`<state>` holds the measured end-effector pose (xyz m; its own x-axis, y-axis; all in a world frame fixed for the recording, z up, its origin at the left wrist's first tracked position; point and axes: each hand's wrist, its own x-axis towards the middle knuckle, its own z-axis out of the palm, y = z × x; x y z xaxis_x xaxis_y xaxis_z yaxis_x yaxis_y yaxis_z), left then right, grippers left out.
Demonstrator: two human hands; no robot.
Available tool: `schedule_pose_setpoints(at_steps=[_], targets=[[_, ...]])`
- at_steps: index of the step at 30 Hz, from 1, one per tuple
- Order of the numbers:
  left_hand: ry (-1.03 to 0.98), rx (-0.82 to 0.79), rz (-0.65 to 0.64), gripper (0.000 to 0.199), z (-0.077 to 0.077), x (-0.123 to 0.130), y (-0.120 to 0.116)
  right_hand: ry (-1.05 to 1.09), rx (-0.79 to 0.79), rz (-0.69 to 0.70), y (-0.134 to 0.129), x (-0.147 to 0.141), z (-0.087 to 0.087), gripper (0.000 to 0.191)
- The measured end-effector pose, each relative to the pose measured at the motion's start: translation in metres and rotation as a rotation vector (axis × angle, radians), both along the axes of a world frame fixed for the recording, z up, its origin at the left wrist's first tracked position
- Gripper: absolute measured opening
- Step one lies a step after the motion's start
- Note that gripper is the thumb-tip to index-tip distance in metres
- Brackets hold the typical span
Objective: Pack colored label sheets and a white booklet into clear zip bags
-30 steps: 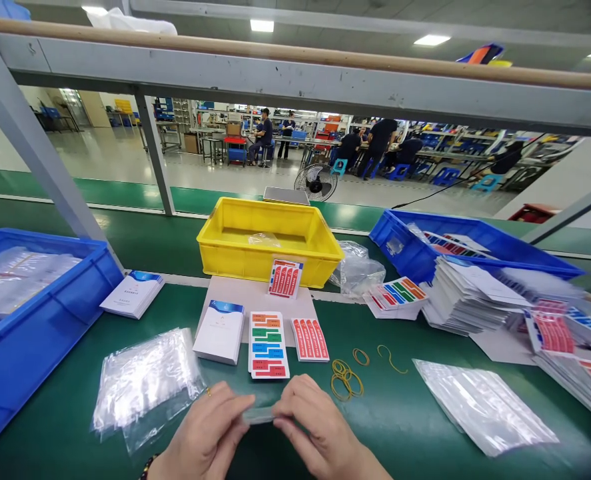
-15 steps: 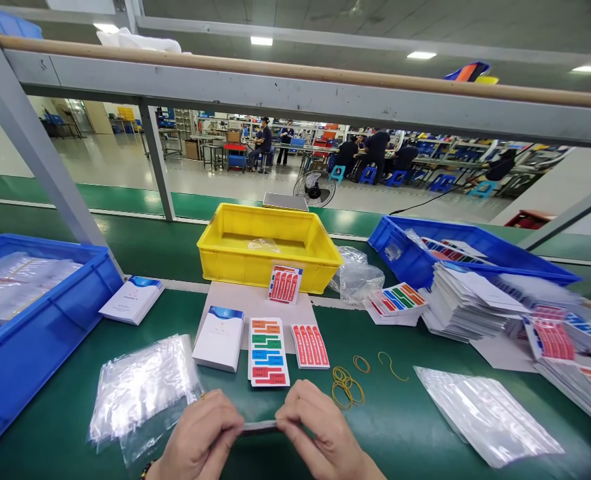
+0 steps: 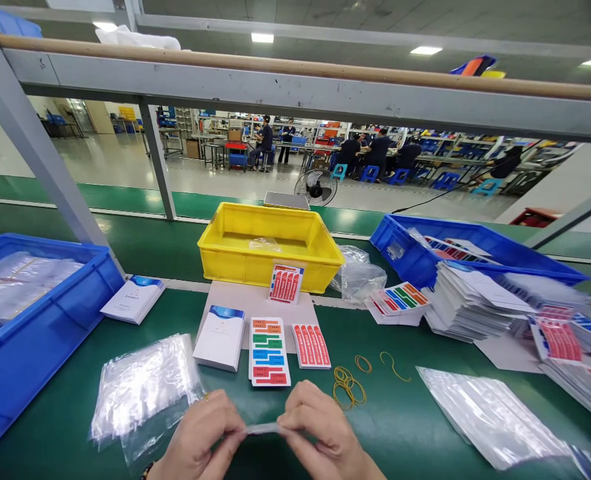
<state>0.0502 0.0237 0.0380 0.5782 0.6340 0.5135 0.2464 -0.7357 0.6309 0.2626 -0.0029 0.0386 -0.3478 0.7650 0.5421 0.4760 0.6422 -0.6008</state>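
Near the front edge of the table, my left hand (image 3: 205, 433) and my right hand (image 3: 318, 430) are closed in pinches. Between them they stretch the thin, translucent edge of a clear plastic bag (image 3: 262, 429); the rest of it hangs out of sight. Beside my left hand lies a pile of clear plastic bags (image 3: 142, 383). Just beyond the hands stand a stack of white booklets with blue tops (image 3: 220, 340), a stack of multicoloured label sheets (image 3: 269, 353) and red label sheets (image 3: 311, 347). Yellow rubber bands (image 3: 348, 387) are to the right of my right hand.
A yellow bin (image 3: 270, 267) stands behind the stacks. Blue bins (image 3: 65, 313) flank the table left and right. More clear bags (image 3: 495, 413) and piles of paper (image 3: 475, 303) lie at the right. A shelf beam (image 3: 295, 80) crosses above.
The held edge has tilted slightly and looks paler. Both hands keep their pinch. A dark striped thing has come into view at the lower right corner.
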Motion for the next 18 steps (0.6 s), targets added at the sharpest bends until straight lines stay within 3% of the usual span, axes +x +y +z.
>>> schedule_pose_setpoints(at_steps=[6, 13, 15, 18], targets=[[0.005, -0.003, -0.002, 0.015, -0.003, 0.005, -0.001, 0.017, 0.011, 0.025, 0.001, -0.008, 0.002, 0.014], [-0.025, 0.043, -0.028, 0.018, 0.003, 0.016, -0.004, -0.026, 0.091, 0.083, 0.003, -0.011, -0.009, 0.012], [-0.025, 0.058, -0.013, 0.018, 0.004, 0.017, -0.004, -0.027, 0.024, 0.047, 0.002, -0.008, -0.009, 0.005], [-0.043, 0.066, 0.008, 0.016, 0.006, 0.015, -0.001, -0.103, -0.181, -0.012, 0.002, 0.0, -0.006, 0.02]])
